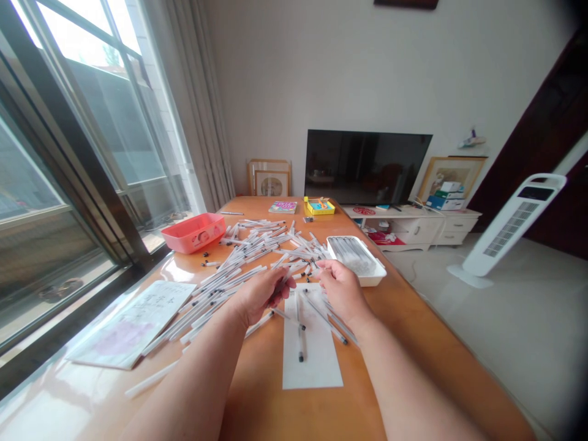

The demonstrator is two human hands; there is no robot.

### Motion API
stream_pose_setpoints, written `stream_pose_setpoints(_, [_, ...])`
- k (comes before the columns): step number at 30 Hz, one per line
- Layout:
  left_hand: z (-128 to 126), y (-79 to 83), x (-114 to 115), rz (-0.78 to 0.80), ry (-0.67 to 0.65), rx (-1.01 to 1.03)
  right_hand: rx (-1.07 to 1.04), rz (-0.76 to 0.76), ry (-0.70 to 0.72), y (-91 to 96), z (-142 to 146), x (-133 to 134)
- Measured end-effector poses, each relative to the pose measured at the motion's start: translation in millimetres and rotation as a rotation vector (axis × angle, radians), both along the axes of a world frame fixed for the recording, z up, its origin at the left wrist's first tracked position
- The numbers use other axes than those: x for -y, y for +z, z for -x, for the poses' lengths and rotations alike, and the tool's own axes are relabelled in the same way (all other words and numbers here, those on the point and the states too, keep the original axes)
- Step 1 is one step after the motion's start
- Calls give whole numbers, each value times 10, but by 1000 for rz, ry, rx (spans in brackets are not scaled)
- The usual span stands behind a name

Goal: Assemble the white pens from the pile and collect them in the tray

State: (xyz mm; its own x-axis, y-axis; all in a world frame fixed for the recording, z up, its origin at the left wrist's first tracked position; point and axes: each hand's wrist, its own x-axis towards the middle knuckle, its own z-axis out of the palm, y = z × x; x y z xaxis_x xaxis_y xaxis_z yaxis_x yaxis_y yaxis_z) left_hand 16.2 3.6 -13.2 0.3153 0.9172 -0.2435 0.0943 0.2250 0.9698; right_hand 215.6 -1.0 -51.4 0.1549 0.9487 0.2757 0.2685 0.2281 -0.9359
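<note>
My left hand point(266, 291) is closed over the paper, fingers curled round what looks like a thin pen, mostly hidden by the fingers. Close by on the right, my right hand point(343, 291) pinches thumb against fingers; whatever is in that pinch is too small to make out. Below both hands lies a white sheet of paper point(312, 367) with several pens point(301, 343) on it, pale barrels with black ends. A large loose heap of similar pens point(243, 257) spreads beyond and left of my hands. Just past my right hand stands a white tray point(377, 269) holding clear-barrelled pens.
A red plastic basket point(193, 236) sits at the table's left edge, small black caps point(206, 254) near it. A booklet point(133, 324) lies front left. Farther back are a pink book point(282, 207) and a yellow box point(320, 207). A tower fan point(512, 226) stands right.
</note>
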Motion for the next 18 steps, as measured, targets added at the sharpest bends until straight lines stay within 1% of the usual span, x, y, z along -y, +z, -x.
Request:
stream_pose_setpoints(4, [19,27,-4,32,66,19,486,-65,-3,-109,3,-53])
stream_pose_setpoints(7, [49,2,-28,34,88,19,728,-25,6,-138,8,-61])
stream_pose_setpoints(10, [103,-65,-89,23,111,6,842,44,-22,-128,-6,-65])
stream_pose_setpoints(12, [140,-115,-135,16,149,-15,897,54,-36,-105,-13,-65])
stream_pose_setpoints(15, [172,-163,-176,9,203,-46,975,21,-39,-69,5,-55])
stream_pose_setpoints(18, [174,-165,-171,-2,219,-90,1028,-50,-11,-58,50,-43])
